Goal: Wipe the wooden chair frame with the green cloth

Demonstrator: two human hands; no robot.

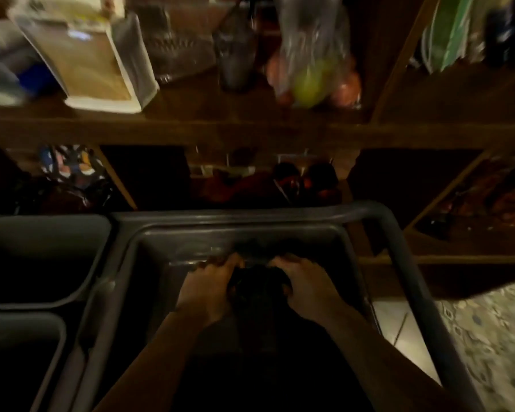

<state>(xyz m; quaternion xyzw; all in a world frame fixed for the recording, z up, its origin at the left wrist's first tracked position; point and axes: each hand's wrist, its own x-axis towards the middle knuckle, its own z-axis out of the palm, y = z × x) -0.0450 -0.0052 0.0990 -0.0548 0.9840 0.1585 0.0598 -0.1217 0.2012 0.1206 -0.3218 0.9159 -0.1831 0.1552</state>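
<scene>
Looks straight down in dim, blurred light. Shows the left grip point(208, 288) and the right grip point(306, 282) reaching side by side into a grey tub point(399, 233), with bare forearms coming up from the bottom edge. Clamps both on one dark cloth point(257, 282), bunched into a lump between them: left fingers curled over its left side, right fingers curled over its right side, knuckles up. Holds the cloth low inside the tub, about midway across and toward the far wall. Too dark to tell its colour, or whether it touches the tub's bottom.

Left of the tub, two more grey bins, the farther point(42, 224) just beside the tub's rim and the nearer point(21, 319) in front of it. Beyond the tub, a dark wooden shelf unit point(191, 126) across the whole width, with open compartments under its top board. On that board: a tilted white-edged box point(84, 60) at the left, and a clear plastic bag point(312, 40) with round green and orange fruit near the middle. In the left compartment below, some patterned fabric point(72, 165); in the middle one, reddish things too dim to make out. At lower right, beside the tub, a patch of patterned floor point(494, 337).
</scene>
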